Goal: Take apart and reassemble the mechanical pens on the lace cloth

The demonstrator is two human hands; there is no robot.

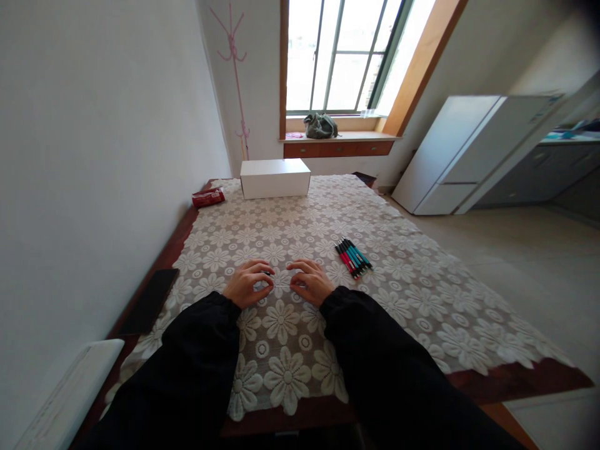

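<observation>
Above the lace tablecloth, near the front of the table, my left hand curls with thumb and fingers in a pinch. A small dark tip shows at its fingers; what it belongs to is too small to tell. Facing it across a narrow gap, my right hand is also pinched. A faint pale line appears between the two sets of fingertips, perhaps a thin stick, hard to separate from the lace. To the right of my right hand lies a row of several pens, with red, black and teal barrels.
A white box stands at the table's far end, with a red packet to its left. On the left edge lies a black flat object. A wall runs close along the left side.
</observation>
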